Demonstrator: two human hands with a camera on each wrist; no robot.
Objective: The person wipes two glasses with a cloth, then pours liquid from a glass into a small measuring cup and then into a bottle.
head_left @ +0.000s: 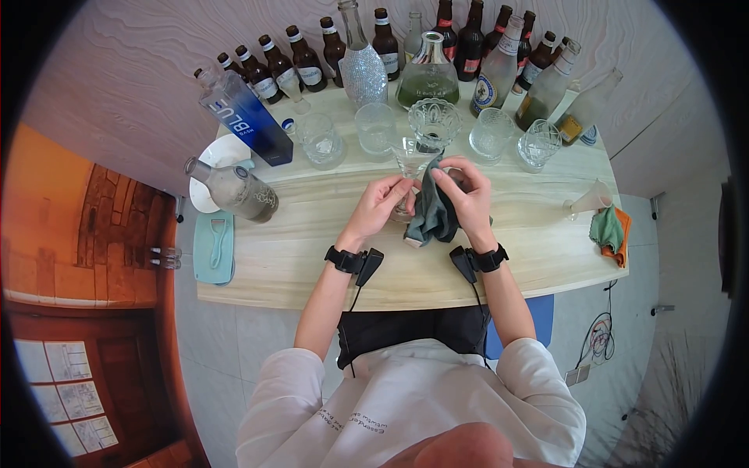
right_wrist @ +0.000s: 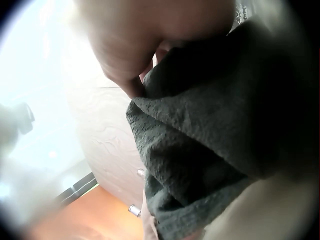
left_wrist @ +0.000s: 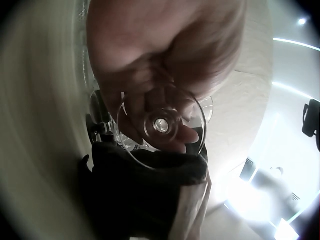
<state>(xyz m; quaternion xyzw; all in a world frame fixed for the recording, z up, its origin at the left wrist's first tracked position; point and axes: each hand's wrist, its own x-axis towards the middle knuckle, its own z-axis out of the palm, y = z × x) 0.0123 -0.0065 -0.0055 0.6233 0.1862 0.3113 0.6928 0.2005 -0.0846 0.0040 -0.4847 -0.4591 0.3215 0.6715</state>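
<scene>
Left hand (head_left: 378, 204) pinches stemmed glass (head_left: 409, 159), likely for steadiness | my right hand (head_left: 470, 198) grips grey cloth (head_left: 431, 216), bunched perhaps for control

The cloth (right_wrist: 192, 127) looks matt and rough; the goblet (head_left: 409, 160), smooth, glossy glass. The table (head_left: 312, 242) has a wood-grain surface. The sparkly bottle (head_left: 364, 78) is glittery (studded-looking around its body), the blue bottle (head_left: 251, 125) smooth and shiny.
</scene>
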